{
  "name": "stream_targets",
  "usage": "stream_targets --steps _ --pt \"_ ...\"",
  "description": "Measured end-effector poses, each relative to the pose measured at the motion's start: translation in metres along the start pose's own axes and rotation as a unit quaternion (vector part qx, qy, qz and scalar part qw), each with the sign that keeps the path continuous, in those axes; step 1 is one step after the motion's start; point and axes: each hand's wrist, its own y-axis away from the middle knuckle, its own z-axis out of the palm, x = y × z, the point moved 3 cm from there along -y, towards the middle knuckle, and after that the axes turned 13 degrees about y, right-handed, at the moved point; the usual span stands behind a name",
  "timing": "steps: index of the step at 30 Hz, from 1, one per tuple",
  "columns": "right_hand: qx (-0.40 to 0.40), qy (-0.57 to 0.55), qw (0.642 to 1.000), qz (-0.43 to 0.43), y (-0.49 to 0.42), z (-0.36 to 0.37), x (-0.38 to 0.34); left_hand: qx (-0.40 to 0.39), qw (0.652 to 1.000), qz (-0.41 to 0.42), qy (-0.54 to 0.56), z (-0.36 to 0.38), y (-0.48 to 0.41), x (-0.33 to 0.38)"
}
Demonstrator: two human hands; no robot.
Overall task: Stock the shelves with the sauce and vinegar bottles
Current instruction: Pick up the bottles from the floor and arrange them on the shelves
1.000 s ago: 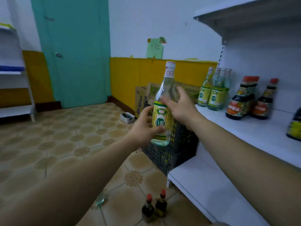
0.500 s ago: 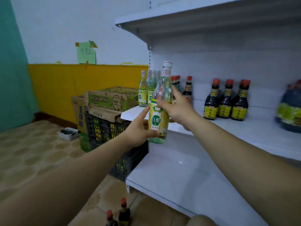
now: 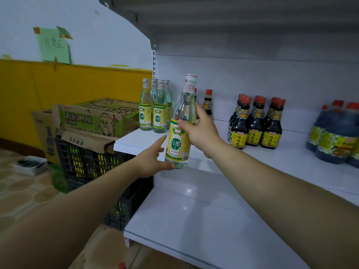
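A clear vinegar bottle with a yellow-green label and white cap hangs upright in front of the middle shelf. My right hand grips its shoulder. My left hand supports it at the base, thumb under the bottom and fingers spread. Several matching vinegar bottles stand at the shelf's left end. Dark sauce bottles with red caps stand further right, and one small one shows behind my right hand.
Large dark jugs sit at the shelf's far right. The lower shelf is bare white. Left of the shelving a dark plastic crate carries cardboard boxes. A red cap pokes up from the floor below.
The view has swung right and nearer to the shelving. The bottle has travelled toward the middle shelf, and my left hand has slid down from the label to the base.
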Motion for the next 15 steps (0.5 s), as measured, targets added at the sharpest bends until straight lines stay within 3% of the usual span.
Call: stream_targets --steps 5,11,15 --pt "-0.005 0.013 1.000 0.008 -0.055 0.042 0.020 0.014 0.977 -0.108 -0.181 -0.055 -0.036 -0.055" --pt "-0.014 0.041 0.999 0.000 -0.116 0.089 0.038 0.046 0.928 -0.074 -0.362 -0.098 -0.080 -0.095" --pt "-0.013 0.047 0.999 -0.005 -0.146 0.117 0.043 0.045 0.914 -0.082 -0.395 -0.116 -0.103 -0.114"
